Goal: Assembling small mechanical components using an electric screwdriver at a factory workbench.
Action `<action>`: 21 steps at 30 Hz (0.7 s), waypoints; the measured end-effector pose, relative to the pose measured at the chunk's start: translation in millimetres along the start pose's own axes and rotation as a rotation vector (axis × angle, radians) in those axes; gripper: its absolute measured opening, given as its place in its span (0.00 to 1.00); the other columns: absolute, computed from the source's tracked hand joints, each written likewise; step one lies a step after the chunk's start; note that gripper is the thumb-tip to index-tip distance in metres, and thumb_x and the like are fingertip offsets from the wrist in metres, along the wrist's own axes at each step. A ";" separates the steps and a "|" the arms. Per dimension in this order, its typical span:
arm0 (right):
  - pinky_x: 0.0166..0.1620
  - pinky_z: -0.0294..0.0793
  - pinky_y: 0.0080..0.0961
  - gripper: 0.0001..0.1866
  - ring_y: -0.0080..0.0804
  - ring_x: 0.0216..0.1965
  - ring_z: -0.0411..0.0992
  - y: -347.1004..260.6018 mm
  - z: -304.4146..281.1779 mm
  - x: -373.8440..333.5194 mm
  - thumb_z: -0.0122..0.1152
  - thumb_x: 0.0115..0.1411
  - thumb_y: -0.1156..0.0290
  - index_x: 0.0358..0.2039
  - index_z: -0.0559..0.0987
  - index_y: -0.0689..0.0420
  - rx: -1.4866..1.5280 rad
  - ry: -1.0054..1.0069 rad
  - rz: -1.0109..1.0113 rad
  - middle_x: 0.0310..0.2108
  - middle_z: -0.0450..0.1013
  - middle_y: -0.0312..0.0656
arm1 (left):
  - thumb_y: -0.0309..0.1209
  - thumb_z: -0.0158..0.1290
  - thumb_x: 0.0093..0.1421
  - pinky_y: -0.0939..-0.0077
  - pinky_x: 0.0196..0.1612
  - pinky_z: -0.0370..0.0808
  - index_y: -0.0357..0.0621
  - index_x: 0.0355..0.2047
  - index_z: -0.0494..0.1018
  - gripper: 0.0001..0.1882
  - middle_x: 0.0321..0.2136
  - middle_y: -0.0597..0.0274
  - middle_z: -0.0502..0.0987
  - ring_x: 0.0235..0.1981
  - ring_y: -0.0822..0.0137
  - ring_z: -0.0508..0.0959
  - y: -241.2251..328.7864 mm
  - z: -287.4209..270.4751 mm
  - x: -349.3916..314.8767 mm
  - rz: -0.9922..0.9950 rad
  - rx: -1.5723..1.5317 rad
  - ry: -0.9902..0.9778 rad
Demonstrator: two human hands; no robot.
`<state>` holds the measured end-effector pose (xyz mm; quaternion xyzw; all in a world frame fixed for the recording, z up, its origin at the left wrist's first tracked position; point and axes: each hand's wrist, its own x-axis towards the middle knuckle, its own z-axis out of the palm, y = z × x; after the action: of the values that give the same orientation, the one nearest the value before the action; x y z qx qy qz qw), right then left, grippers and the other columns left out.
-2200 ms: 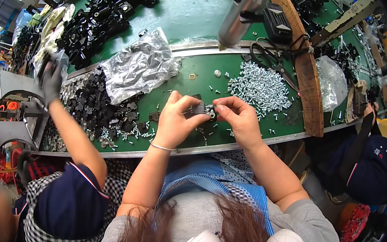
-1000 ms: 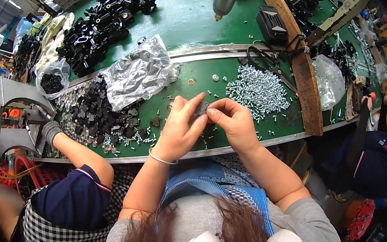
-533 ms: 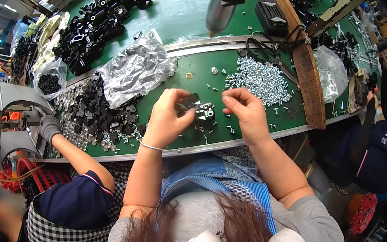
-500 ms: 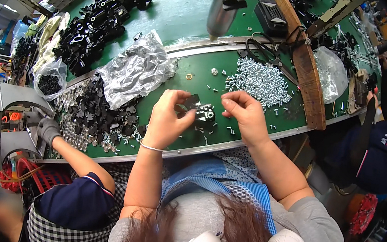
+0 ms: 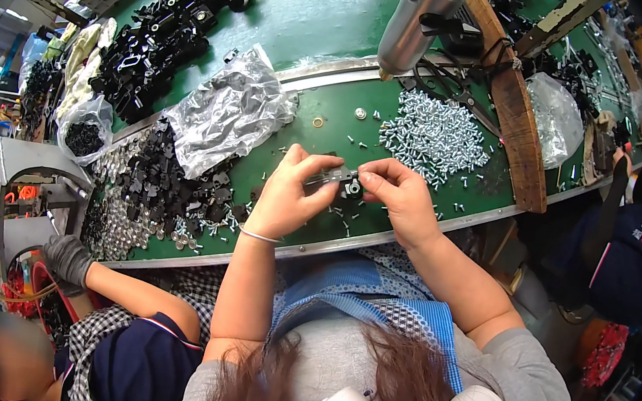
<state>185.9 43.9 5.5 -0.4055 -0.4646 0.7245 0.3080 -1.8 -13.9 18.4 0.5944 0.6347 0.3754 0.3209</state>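
My left hand (image 5: pixel 296 195) is closed around a small black part with a silver metal piece (image 5: pixel 351 187), held just above the green table near its front edge. My right hand (image 5: pixel 403 201) touches the right side of that part with thumb and fingers pinched together; whatever lies between its fingertips is too small to make out. Beyond my right hand spreads a pile of small silver screws (image 5: pixel 434 138). Left of my left hand are heaped black plates (image 5: pixel 171 182) and round metal pieces (image 5: pixel 118 212). A brass ring (image 5: pixel 318 122) and a round silver piece (image 5: pixel 360 113) lie farther back.
A silver power screwdriver (image 5: pixel 418 32) hangs over the table. Black scissors (image 5: pixel 462 94) lie beside a curved wooden board (image 5: pixel 517 116). A crumpled clear bag (image 5: pixel 231 113) and black parts (image 5: pixel 157 36) are at the left. A co-worker's gloved hand (image 5: pixel 68 259) is by a grey machine (image 5: pixel 34 189).
My right hand has moved left until its fingertips meet the black part. The hanging screwdriver appears farther right. At the left, the co-worker's gloved hand has shifted down and nearer.
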 end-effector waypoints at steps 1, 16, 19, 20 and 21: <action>0.39 0.72 0.19 0.10 0.19 0.35 0.71 -2.1 1.4 1.2 0.61 0.59 0.69 0.38 0.78 0.61 -0.010 0.001 0.025 0.33 0.75 0.34 | 0.28 0.57 0.51 0.75 0.39 0.68 0.44 0.43 0.77 0.17 0.30 0.59 0.68 0.35 0.65 0.70 1.3 0.1 -1.0 -0.021 -0.017 -0.002; 0.37 0.71 0.17 0.07 0.19 0.31 0.70 11.0 11.4 14.2 0.61 0.58 0.74 0.36 0.76 0.62 -0.148 -0.032 0.003 0.30 0.74 0.35 | 0.29 0.62 0.48 0.71 0.35 0.71 0.43 0.39 0.77 0.16 0.29 0.57 0.70 0.31 0.61 0.71 3.9 22.1 -6.7 0.060 0.141 0.185; 0.37 0.71 0.18 0.07 0.20 0.31 0.71 12.0 10.3 12.5 0.61 0.57 0.74 0.35 0.76 0.62 -0.008 0.002 -0.024 0.30 0.74 0.36 | 0.29 0.62 0.47 0.71 0.34 0.71 0.43 0.38 0.77 0.16 0.28 0.57 0.71 0.30 0.61 0.72 2.5 23.0 -5.9 0.074 0.138 0.214; 0.37 0.71 0.18 0.07 0.20 0.31 0.71 12.4 12.0 14.3 0.61 0.57 0.74 0.35 0.76 0.62 -0.011 -0.006 -0.026 0.30 0.74 0.36 | 0.29 0.62 0.48 0.71 0.34 0.71 0.43 0.38 0.77 0.16 0.28 0.57 0.71 0.30 0.61 0.72 2.8 24.9 -5.0 0.080 0.134 0.218; 0.37 0.72 0.18 0.07 0.20 0.31 0.71 13.1 13.6 16.5 0.61 0.57 0.74 0.35 0.77 0.62 -0.039 -0.003 -0.029 0.30 0.74 0.36 | 0.29 0.62 0.48 0.71 0.34 0.71 0.43 0.38 0.77 0.15 0.29 0.57 0.71 0.30 0.61 0.72 2.1 25.1 -3.9 0.086 0.130 0.221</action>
<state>165.2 46.8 -8.4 -0.4036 -0.4848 0.7113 0.3101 21.0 -15.3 7.2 0.5955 0.6631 0.4103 0.1933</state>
